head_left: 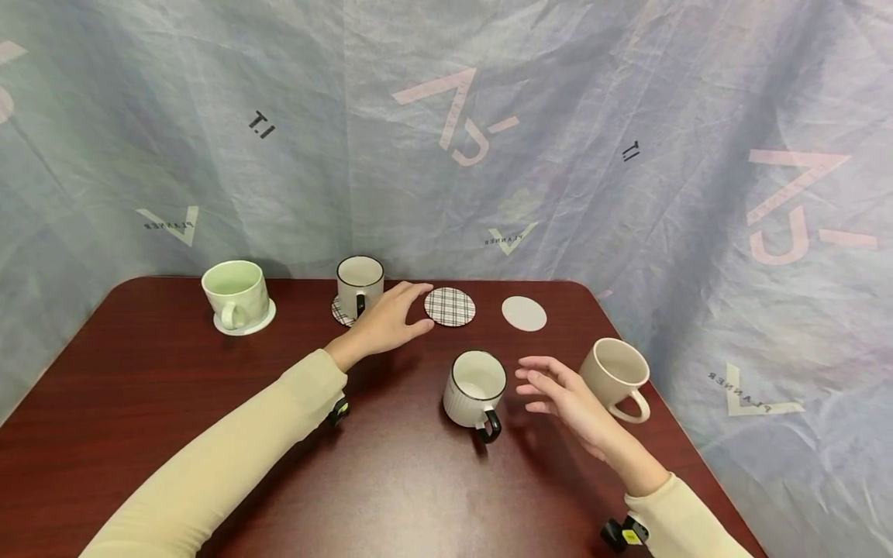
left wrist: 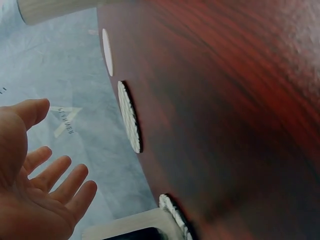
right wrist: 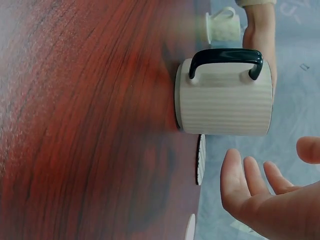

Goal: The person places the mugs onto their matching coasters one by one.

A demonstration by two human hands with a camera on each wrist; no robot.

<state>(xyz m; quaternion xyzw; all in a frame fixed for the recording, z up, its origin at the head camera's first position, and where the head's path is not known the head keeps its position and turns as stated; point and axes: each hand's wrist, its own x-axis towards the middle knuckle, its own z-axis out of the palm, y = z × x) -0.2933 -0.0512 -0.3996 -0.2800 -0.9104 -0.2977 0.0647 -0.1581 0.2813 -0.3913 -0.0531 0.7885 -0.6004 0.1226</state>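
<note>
My left hand (head_left: 391, 318) hovers open over the table between a black-rimmed white mug (head_left: 359, 285) on a plaid coaster and a bare plaid coaster (head_left: 449, 307); it holds nothing, its palm and straight fingers (left wrist: 50, 175) showing in the left wrist view. My right hand (head_left: 561, 391) is open, fingers spread, just right of a ribbed white mug with a black handle (head_left: 476, 387), apart from it. That ribbed mug (right wrist: 225, 100) fills the right wrist view, with my fingers (right wrist: 250, 185) beside it. A cream mug (head_left: 617, 376) stands right of that hand.
A pale green mug (head_left: 236, 293) sits on a white coaster at the back left. A plain white coaster (head_left: 524, 313) lies beside the plaid one. The dark red table (head_left: 174, 403) ends at a grey-blue fabric backdrop (head_left: 628, 155) behind and to the right.
</note>
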